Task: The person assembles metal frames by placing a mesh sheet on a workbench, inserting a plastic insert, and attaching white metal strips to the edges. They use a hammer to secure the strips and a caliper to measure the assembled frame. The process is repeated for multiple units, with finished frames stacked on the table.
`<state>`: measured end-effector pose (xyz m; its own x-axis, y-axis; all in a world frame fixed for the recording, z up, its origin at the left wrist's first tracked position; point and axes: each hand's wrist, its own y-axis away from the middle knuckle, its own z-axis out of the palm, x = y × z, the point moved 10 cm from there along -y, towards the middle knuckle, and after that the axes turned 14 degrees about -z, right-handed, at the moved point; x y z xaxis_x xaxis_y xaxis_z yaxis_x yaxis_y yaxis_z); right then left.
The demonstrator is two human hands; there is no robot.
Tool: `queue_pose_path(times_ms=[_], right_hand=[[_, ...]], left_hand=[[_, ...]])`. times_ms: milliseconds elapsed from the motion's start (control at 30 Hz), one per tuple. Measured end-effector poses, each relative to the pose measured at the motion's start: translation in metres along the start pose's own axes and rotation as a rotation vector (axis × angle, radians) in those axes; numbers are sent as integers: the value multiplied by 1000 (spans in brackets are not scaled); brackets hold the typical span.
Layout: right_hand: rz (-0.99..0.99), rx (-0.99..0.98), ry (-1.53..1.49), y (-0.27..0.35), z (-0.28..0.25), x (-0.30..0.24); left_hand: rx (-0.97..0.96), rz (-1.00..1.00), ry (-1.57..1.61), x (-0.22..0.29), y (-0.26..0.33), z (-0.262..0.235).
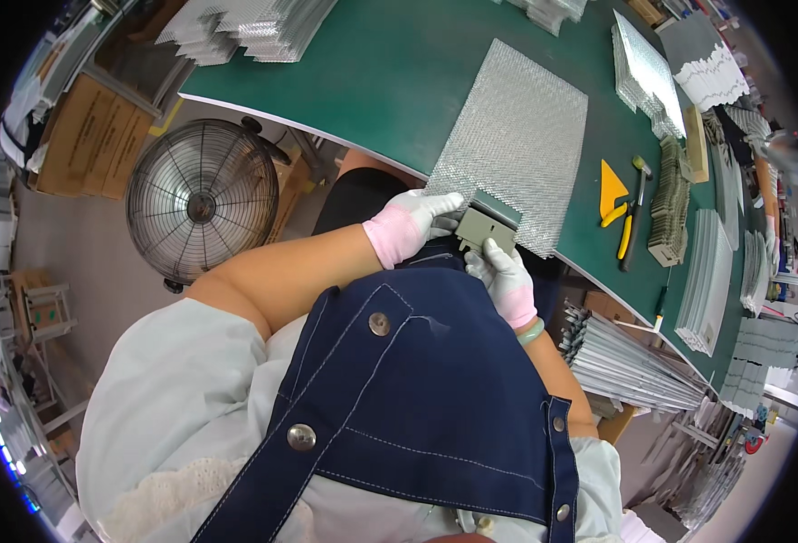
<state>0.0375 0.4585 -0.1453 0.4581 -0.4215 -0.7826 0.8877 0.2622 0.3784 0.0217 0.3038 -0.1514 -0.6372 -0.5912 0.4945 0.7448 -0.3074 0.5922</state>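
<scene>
At the near edge of the table, a small grey-green bracket-like part (pixel 487 228) with a notched edge is held between my two gloved hands. My left hand (pixel 414 222) has its fingers closed at the part's left side, with the fingertips partly hidden behind it. From below, my right hand (pixel 505 282) pinches the lower right corner with the thumb on its face. Just beyond, a silver, bubble-textured sheet (pixel 521 136) lies flat on the green tabletop (pixel 363 100), its near edge reaching the part and my left hand.
Right of the sheet lie a yellow triangular scraper (pixel 611 188), yellow-handled pliers (pixel 625 237) and a hammer (pixel 640 181). Beyond them stand stacked grey-green parts (pixel 669 204) and white panels (pixel 708 281). A floor fan (pixel 202 206) is at left. Another person's arm (pixel 767 185) shows far right.
</scene>
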Motion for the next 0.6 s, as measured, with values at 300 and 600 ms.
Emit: queue_pose_path(times_ms=[300,600], right_hand=[[-3,29,34,-5,-3,-3],[4,-55,-145,-3,9,-1]], left_hand=[[-109,-40,47,2,-1,7],[-98,-15,-9,2,-1,4]])
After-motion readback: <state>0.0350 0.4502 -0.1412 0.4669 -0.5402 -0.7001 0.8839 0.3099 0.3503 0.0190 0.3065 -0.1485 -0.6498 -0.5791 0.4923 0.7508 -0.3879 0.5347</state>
